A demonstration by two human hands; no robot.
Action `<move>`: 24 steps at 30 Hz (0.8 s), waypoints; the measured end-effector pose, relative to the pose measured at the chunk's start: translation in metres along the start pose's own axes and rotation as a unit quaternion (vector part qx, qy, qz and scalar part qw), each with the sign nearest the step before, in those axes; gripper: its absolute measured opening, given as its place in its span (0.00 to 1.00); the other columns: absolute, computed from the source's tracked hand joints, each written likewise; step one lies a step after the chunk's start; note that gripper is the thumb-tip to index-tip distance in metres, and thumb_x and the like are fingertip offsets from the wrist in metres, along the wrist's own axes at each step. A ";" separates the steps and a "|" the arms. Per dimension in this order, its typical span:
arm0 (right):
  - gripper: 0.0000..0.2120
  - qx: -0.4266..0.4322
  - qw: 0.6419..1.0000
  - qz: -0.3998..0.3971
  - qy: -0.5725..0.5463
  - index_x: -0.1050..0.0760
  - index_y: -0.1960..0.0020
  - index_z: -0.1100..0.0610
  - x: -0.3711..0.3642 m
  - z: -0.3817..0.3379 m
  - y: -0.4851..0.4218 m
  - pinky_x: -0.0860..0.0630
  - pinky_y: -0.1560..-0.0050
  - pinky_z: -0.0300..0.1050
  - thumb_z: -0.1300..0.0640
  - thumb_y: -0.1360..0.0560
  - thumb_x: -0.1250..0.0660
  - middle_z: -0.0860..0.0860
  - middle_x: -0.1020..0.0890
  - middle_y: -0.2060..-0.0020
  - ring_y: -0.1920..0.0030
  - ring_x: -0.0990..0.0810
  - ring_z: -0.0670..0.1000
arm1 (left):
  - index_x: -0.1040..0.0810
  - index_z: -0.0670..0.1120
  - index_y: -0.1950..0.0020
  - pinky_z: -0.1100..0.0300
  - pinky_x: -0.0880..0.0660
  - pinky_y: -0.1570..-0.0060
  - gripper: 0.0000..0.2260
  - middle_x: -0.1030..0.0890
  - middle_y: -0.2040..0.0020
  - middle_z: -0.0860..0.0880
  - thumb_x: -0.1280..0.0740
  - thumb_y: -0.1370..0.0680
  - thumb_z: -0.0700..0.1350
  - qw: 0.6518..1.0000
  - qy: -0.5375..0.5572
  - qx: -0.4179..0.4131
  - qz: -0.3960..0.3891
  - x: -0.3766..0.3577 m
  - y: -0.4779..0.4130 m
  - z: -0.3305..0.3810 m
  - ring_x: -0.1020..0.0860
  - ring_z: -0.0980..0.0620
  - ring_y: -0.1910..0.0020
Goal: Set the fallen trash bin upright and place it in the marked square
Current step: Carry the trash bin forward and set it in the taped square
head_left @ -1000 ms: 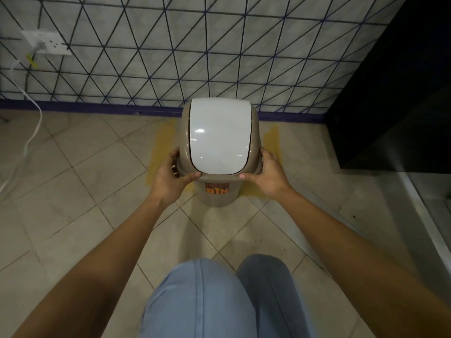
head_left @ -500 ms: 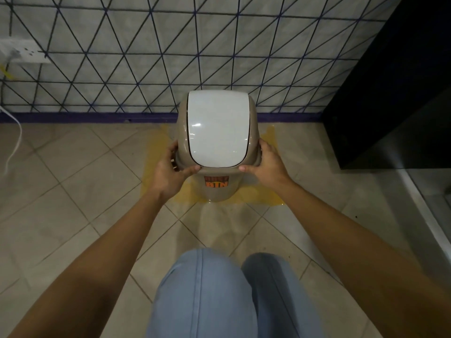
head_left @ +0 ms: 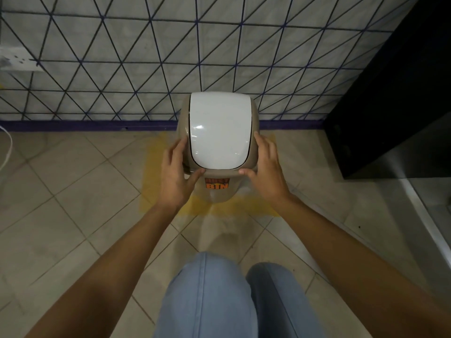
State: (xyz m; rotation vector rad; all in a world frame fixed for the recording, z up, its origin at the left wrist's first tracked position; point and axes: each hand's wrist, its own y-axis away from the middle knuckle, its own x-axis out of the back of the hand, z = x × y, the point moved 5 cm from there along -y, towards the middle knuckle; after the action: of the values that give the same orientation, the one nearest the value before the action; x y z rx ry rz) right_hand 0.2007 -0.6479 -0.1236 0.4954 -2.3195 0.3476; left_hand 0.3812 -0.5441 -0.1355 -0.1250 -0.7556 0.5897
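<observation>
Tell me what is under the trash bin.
Yellow tape square borders the trash bin on the tiled floor; its left and near strips show. The bin's body and both hands cover the floor inside it.

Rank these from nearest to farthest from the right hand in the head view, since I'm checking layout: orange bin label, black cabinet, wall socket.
1. Orange bin label, just left of the right hand.
2. Black cabinet, far right.
3. Wall socket, far upper left.

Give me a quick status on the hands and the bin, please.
Left hand and right hand open, fingers spread against the bin's top rim. Bin upright inside the yellow marked square. Nothing in the way.
</observation>
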 end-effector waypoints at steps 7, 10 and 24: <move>0.46 -0.015 1.000 -0.009 0.005 0.49 0.24 0.54 -0.004 0.003 -0.022 0.36 0.29 0.50 0.63 0.33 0.26 0.53 0.42 0.28 0.27 0.41 0.52 | 0.43 0.44 0.25 0.62 0.33 0.41 0.39 0.33 0.33 0.41 0.26 0.29 0.45 1.000 0.005 0.016 -0.007 -0.004 -0.021 -0.008 0.29 0.45 0.37; 0.46 -0.018 1.000 -0.008 0.009 0.50 0.24 0.54 -0.006 0.003 -0.033 0.36 0.29 0.51 0.63 0.33 0.26 0.53 0.42 0.28 0.27 0.41 0.52 | 0.44 0.45 0.24 0.63 0.30 0.43 0.39 0.33 0.34 0.42 0.27 0.29 0.47 1.000 0.013 0.020 -0.014 -0.008 -0.032 -0.013 0.28 0.46 0.39; 0.48 -0.016 0.997 -0.056 0.044 0.51 0.25 0.56 0.003 0.005 -0.091 0.39 0.28 0.54 0.63 0.34 0.25 0.56 0.41 0.27 0.27 0.40 0.55 | 0.43 0.42 0.25 0.58 0.27 0.45 0.37 0.32 0.34 0.39 0.27 0.28 0.43 0.999 0.019 0.009 -0.029 -0.021 -0.078 -0.019 0.31 0.45 0.38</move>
State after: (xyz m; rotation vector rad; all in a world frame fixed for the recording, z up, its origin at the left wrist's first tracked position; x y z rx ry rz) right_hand 0.2364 -0.7313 -0.1156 0.5795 -2.1981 0.2727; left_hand 0.4174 -0.6188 -0.1374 -0.0967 -0.7144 0.5375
